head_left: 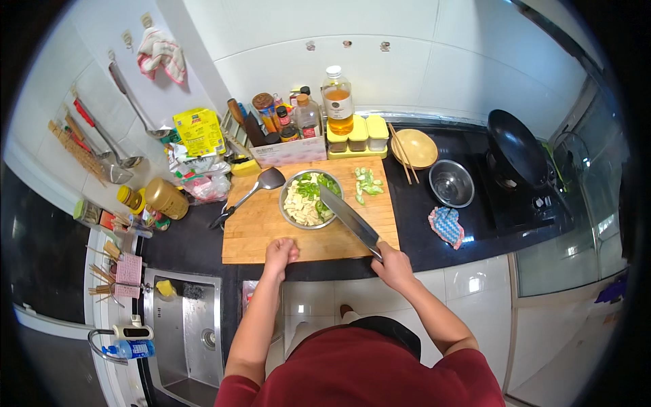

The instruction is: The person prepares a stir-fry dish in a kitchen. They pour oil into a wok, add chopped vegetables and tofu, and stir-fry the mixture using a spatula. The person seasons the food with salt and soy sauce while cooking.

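Observation:
In my right hand [395,266] is the handle of a broad kitchen knife [354,220]. Its blade slants up and left, the tip over the right side of a metal bowl [306,226]. Pale chopped pieces [303,205] fill the bowl's left, and cut green peppers [313,184] lie at its back and right. My left hand [281,256] is curled closed at the front edge of the wooden cutting board [254,239], with nothing seen in it. Sliced green onion [367,182] sits on the board's back right. A spatula [270,179] rests across the board's left side.
Behind the board stand an oil bottle [338,102], yellow-lidded seasoning boxes [357,136] and a box of bottles [291,150]. On the right are a yellow bowl [415,148] with chopsticks, an empty metal bowl [452,184], a cloth [447,227] and a wok [519,149]. A sink [173,332] lies front left.

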